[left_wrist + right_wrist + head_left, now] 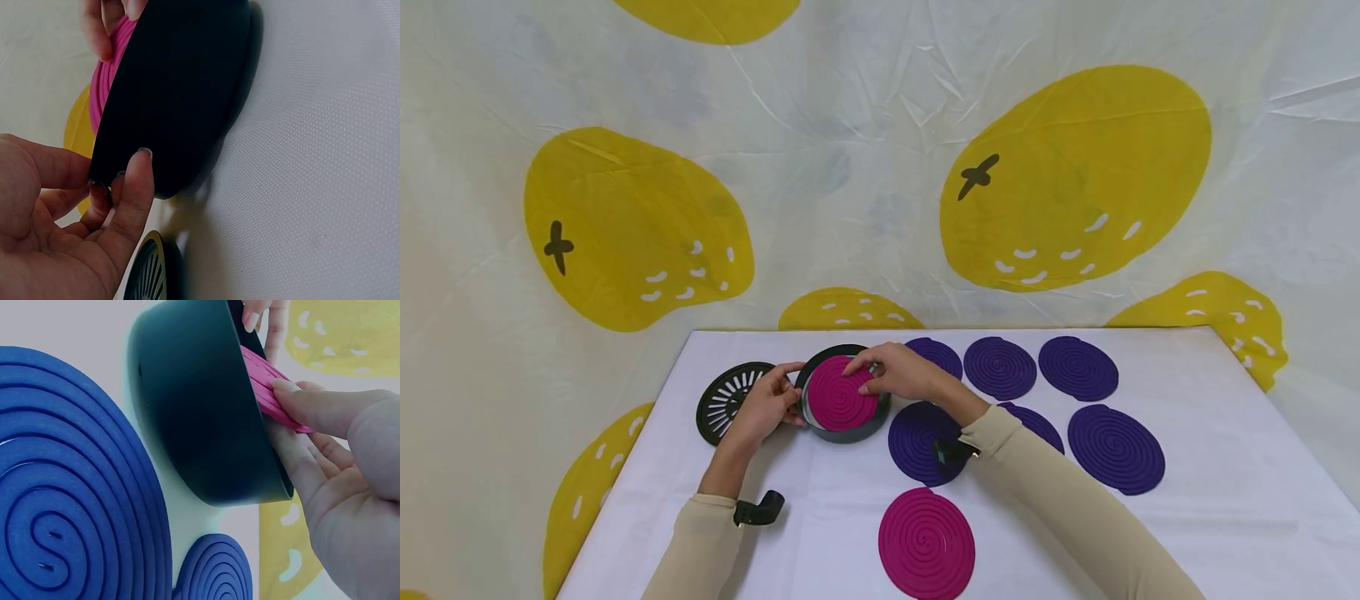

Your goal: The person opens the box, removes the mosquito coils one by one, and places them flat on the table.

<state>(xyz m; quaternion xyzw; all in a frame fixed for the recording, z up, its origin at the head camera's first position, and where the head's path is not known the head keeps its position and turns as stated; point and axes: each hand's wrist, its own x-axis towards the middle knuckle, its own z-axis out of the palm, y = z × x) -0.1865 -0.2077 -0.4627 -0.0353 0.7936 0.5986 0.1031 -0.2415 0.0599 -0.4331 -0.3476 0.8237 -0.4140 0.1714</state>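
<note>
A black round tin (850,429) stands on the white table (820,508), with a magenta spiral coil (838,396) lying in it. My left hand (790,393) grips the tin's left rim between thumb and fingers; the left wrist view shows those fingers (134,181) curled on the tin's wall (181,94). At the coil's far right edge my right hand (861,377) pinches it. In the right wrist view the thumb (312,403) lies on the magenta coil (269,387), which is tilted above the tin's rim (200,419).
A black slotted lid (724,402) lies just left of the tin. Several purple spiral coils (1116,450) are spread over the right half of the table, one (917,442) under my right wrist. A second magenta coil (927,543) lies near the front edge.
</note>
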